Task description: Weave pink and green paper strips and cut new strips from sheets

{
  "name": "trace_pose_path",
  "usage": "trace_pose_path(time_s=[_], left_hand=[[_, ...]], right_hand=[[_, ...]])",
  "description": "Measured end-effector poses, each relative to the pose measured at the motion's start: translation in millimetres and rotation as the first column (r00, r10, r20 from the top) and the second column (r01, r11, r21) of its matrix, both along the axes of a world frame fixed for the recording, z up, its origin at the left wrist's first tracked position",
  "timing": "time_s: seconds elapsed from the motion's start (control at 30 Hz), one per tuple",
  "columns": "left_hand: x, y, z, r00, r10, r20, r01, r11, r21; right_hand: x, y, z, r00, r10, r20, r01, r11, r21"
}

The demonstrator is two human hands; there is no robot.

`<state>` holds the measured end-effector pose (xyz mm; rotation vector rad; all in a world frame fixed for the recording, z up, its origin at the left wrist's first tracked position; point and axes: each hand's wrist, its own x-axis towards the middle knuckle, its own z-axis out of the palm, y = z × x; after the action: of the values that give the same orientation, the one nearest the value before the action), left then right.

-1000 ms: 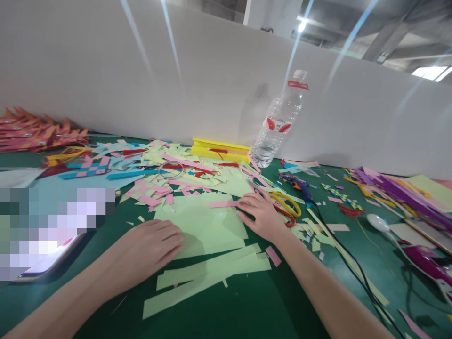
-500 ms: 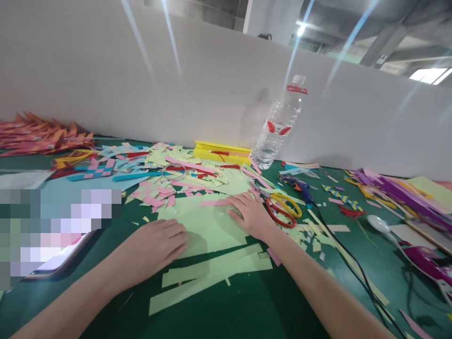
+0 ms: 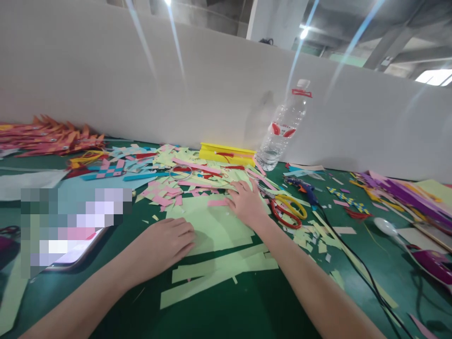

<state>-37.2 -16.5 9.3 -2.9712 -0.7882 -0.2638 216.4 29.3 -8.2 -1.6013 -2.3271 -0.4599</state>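
A pale green paper sheet (image 3: 215, 226) lies on the green tabletop in front of me. My left hand (image 3: 169, 241) rests palm down on its left edge, fingers lying together and stretched out, with nothing visible in them. On the sheet's far right part is my right hand (image 3: 247, 203), its fingers apart and reaching to the scrap pile at the far edge. A short pink paper strip (image 3: 217, 203) touches the sheet beside the right thumb. Scissors with red and yellow handles (image 3: 287, 211) lie just right of that hand. Cut green strips (image 3: 212, 282) are nearer to me.
Paper scraps (image 3: 165, 188) spread behind the sheet. A clear bottle (image 3: 280, 132) stands tilted in view by the white partition (image 3: 176, 94). To the right are a blue glue gun (image 3: 305, 188) with a black cord and a purple-handled tool (image 3: 429, 263). A blurred-out phone (image 3: 74, 249) lies left.
My right hand has shifted slightly left and farther forward toward the scraps. My left hand stays on the sheet's edge. The whole view has swung a little to the left.
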Motion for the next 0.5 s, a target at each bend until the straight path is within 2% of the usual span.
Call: trace_pose_path(time_s=[0.2,0.5], left_hand=[[0,-1,-0.6,1.0,0.01,0.013,-0.01,1.0,-0.004],[1,3,-1.1,1.0,-0.011,0.03,0.012,0.999,-0.035]], right_hand=[[4,3,-1.6,0.999,-0.049,0.003,0.048,0.996,0.076],[14,30,7.5,0.994,0.038,0.103,-0.047,0.995,0.086]])
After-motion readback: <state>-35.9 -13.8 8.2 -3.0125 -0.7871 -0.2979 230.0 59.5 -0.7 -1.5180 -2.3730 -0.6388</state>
